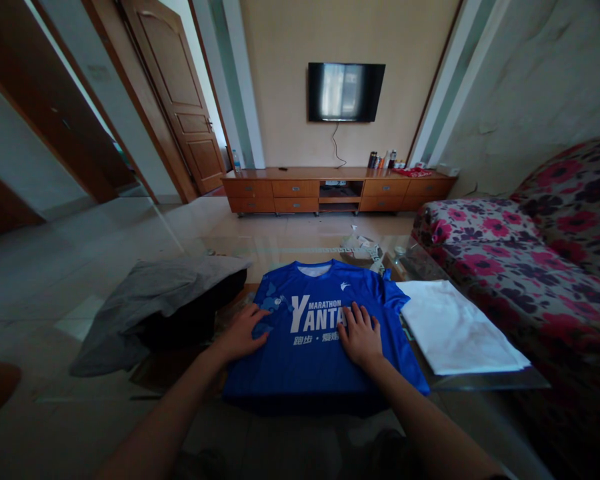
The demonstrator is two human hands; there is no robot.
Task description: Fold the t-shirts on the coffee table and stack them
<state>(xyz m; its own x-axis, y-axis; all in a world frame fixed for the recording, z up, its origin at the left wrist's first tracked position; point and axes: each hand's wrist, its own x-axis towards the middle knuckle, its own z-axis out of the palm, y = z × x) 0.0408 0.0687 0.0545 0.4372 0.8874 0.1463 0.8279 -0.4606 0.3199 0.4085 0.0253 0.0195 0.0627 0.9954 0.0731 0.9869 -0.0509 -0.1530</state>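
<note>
Lying face up on the glass table (480,383), the blue shirt (300,370) points its collar toward the television (346,93), its long axis running away from the person and its lettering upright from this side. The left hand (247,331) rests at its left edge, fingers spread; the right hand (363,333), palm down with fingers slightly apart, covers the end of the lettering. A grey garment (165,287) lies to the left, a folded white cloth (463,327) just beside the right sleeve. Beyond, the wooden cabinet (295,189) has closed drawers; its open middle bay holds something dark, too dim to identify.
</note>
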